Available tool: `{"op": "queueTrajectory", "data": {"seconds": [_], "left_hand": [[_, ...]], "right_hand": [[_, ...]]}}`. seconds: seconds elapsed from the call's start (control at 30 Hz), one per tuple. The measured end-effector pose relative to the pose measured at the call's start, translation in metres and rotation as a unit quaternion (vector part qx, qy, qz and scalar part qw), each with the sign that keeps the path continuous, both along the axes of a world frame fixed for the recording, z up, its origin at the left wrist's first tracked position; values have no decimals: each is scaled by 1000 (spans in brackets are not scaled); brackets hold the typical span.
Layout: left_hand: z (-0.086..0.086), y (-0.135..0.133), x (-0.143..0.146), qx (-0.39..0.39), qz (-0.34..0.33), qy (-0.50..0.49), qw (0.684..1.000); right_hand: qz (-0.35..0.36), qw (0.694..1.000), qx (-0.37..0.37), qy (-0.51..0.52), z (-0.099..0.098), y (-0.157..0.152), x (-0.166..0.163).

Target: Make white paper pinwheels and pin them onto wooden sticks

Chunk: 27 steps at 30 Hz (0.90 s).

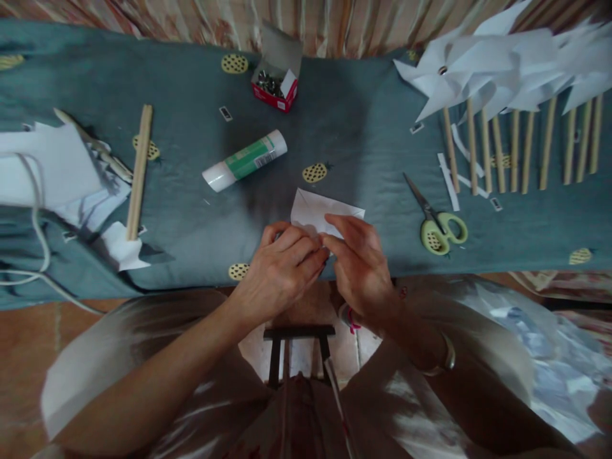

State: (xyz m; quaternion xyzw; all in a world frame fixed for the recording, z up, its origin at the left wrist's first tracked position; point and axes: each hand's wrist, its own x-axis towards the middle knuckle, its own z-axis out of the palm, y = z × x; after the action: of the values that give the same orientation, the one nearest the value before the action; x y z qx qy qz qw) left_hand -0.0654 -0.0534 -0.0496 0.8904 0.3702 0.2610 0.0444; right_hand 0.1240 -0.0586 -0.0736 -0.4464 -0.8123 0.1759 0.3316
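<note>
A folded piece of white paper (321, 209) lies on the blue-green cloth near the table's front edge. My left hand (282, 271) and my right hand (359, 262) meet over its near side, fingers curled and pinching the paper between them. The near part of the paper is hidden under my fingers. A glue stick (245, 160) lies on its side a little beyond and to the left. Green-handled scissors (436, 223) rest to the right of my right hand.
A red box of metal pins (276, 86) stands open at the back. Several white paper pinwheels on wooden sticks (507, 76) lie at the back right. A wooden stick (139, 171), paper sheets (52, 167) and a white cord (41, 255) lie at the left.
</note>
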Motion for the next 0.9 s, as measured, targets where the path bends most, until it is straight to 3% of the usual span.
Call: {"op": "queueTrajectory", "data": {"seconds": [0.17,0.33,0.6,0.9], "left_hand": [[0,0,1,9,3,-1,1000],[-1,4,-6,20,11,8,1000],[-3,15,-17,40,42,-1,998],[3,9,-1,35,15,-8,999]], "right_hand": [[-12,998,-44,30,13,10,11],[-66,997,-43,-19,15,23,23],[-57,997,-34,-30,18,24,26],[-64,997,-26,-34,21,22,22]]}}
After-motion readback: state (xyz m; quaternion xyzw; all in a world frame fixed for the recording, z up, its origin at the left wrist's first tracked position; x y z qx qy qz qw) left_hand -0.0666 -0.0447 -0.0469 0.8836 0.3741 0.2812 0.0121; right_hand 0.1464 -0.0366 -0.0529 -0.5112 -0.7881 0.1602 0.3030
